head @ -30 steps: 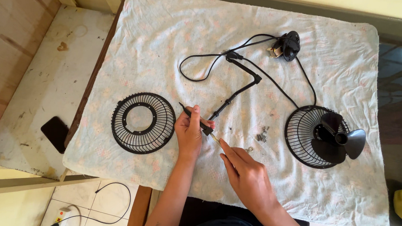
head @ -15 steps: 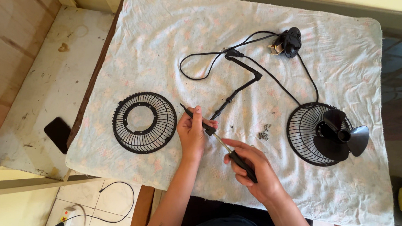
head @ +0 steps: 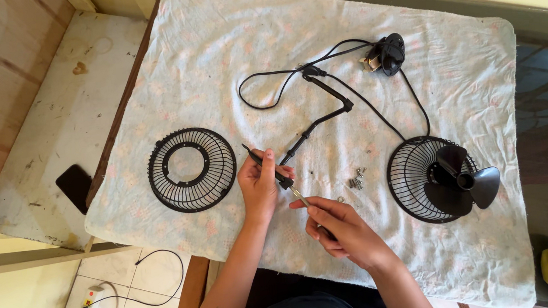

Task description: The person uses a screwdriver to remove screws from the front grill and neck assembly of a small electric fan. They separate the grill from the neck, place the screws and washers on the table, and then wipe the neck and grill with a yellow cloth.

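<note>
A person's left hand (head: 258,185) is closed around the end of a thin black bent bracket (head: 315,124) near the front edge of the table (head: 187,296), which is covered by a pale flowered cloth (head: 223,38). The right hand (head: 338,225) is curled about the dark handle of a small screwdriver (head: 302,198), its bright metal shaft slanting up to meet the bracket end just beside the left thumb. The bracket is slim and matt black, running from the hand back toward the middle of the table, kinking at an elbow and ending near a looped black power cord (head: 280,83). The cord leads to a black plug (head: 388,54) near the far edge. A round black front fan grille (head: 192,169) lies flat toward the left edge. A rear grille with black fan blades (head: 454,180) sits toward the right edge. A few small screws (head: 356,180) lie between the hands and the blades. A dark phone (head: 75,186) rests on the wooden ledge (head: 49,115) left of the table.
</note>
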